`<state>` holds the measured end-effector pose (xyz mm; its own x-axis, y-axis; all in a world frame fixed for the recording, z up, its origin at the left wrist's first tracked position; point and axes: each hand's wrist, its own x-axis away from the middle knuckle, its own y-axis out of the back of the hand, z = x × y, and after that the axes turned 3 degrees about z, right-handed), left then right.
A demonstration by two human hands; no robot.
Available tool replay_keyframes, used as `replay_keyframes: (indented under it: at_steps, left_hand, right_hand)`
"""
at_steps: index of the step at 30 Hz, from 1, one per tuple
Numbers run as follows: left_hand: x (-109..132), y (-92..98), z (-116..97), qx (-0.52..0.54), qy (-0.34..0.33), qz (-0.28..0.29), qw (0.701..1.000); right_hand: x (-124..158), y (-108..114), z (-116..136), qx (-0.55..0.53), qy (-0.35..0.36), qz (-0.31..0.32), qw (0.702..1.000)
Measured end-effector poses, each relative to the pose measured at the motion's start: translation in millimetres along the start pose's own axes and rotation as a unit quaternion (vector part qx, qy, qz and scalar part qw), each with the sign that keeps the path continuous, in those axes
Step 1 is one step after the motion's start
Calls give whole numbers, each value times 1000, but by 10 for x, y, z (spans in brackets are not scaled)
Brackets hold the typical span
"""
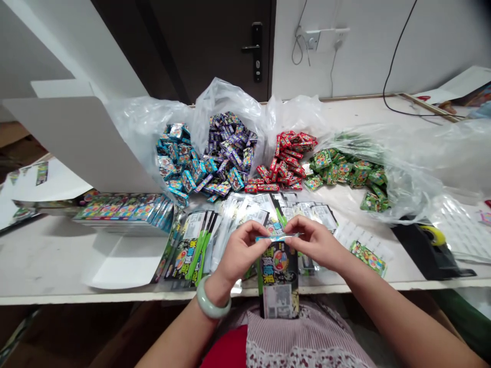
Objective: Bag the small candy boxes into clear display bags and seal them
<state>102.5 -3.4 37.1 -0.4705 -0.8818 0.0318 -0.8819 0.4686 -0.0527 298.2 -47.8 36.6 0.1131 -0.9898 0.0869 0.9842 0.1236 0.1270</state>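
Note:
My left hand (245,249) and my right hand (312,243) pinch the two ends of the top edge of a black printed pouch (279,276). The pouch hangs in front of the table's edge, with colourful lettering, a round picture and a pale label panel. A clear strip with some blue shows along its top between my fingers. Just behind my hands, a spread of similar flat pouches (245,209) covers the table. More black and green pouches (192,248) lie left of my left hand.
Clear plastic bags hold small blue packets (180,158), purple packets (230,143), red packets (287,161) and green packets (349,168). An open white carton (123,260) stands at left, beside stacked printed boxes (118,209). A black tape dispenser (425,248) with yellow tape sits at right.

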Motion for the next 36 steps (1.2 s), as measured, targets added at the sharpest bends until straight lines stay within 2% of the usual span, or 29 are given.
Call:
replay_keyframes:
  at_steps: [4, 7, 11, 13, 17, 22, 27, 31, 36]
  left_hand:
    - [-56, 11, -23, 11, 21, -4, 1000]
    - [-62, 24, 7, 16, 20, -17, 1000]
    - [-17, 55, 15, 27, 23, 16, 999]
    - [13, 74, 2, 15, 8, 35, 999]
    - [38, 97, -14, -13, -21, 46, 999]
    - [13, 72, -4, -18, -14, 36, 999]
    - [1, 63, 12, -24, -54, 66, 996]
    - [41, 107, 45, -61, -91, 97, 989]
    - [154, 140, 176, -101, -114, 109, 982]
  right_hand:
    - [-95, -3, 62, -52, -44, 36, 997]
    - [-121, -11, 69, -55, -44, 30, 997]
    - [-75, -6, 65, -37, -38, 47, 997]
    - [-30, -1, 67, -2, -14, 53, 998]
    - [32, -23, 77, 90, 42, 11, 995]
    - [32, -53, 113, 99, 33, -6, 994]
    - [88, 19, 123, 133, 68, 17, 989]
    - [162, 77, 21, 129, 119, 26, 984]
    - [259, -11, -169, 147, 196, -32, 969]
